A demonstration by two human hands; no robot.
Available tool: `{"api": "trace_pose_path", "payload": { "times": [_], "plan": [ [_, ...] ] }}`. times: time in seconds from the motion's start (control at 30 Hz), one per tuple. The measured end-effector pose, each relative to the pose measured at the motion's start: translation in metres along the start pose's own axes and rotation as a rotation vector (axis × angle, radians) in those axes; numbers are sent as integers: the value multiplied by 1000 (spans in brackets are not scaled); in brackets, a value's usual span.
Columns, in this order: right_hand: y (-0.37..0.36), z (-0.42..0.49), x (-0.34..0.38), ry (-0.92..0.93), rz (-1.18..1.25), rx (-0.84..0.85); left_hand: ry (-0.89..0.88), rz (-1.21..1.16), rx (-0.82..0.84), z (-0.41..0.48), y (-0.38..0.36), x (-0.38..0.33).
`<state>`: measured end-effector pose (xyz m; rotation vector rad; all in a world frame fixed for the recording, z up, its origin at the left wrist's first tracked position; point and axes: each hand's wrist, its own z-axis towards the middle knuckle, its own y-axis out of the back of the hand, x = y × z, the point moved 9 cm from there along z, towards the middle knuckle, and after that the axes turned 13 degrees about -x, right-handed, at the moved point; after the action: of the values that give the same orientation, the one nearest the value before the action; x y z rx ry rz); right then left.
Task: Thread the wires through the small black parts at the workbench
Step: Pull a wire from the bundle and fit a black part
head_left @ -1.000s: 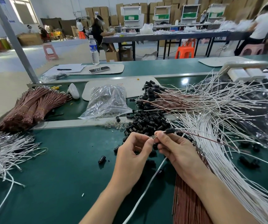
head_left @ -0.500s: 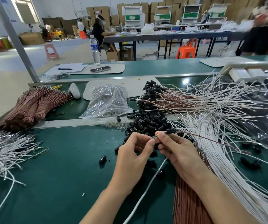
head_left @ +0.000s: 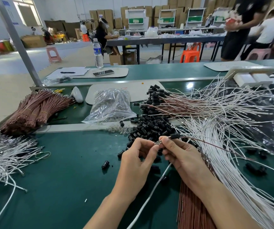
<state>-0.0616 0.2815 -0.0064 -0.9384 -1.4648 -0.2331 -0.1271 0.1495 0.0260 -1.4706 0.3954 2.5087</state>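
My left hand (head_left: 137, 161) and my right hand (head_left: 182, 157) meet just in front of a heap of small black parts (head_left: 149, 126) on the green bench. The left fingertips pinch a small metal terminal (head_left: 157, 142) at the wire ends. The right fingers pinch the wires just behind it. One black part (head_left: 175, 136) sits on the held wires above my right index finger. A thin brown wire (head_left: 215, 145) trails from it to the right, and a white wire (head_left: 151, 192) hangs down between my forearms.
Wires fitted with black parts (head_left: 157, 96) fan out behind the heap. Loose white wires (head_left: 232, 146) cover the right, brown wires (head_left: 194, 212) lie under my right forearm. At left lie brown bundles (head_left: 33, 109), white wires (head_left: 4, 154), a plastic bag (head_left: 111, 104) and a stray black part (head_left: 105, 164).
My hands stay almost still, fingertips working at the terminal. A person in the background has walked in at the far right.
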Motion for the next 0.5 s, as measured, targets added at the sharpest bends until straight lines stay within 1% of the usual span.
{"api": "trace_pose_path", "payload": {
  "times": [0.5],
  "plan": [
    [-1,-2,3,61,-94,22,-65,36,20,0,2,-2]
  ]
}}
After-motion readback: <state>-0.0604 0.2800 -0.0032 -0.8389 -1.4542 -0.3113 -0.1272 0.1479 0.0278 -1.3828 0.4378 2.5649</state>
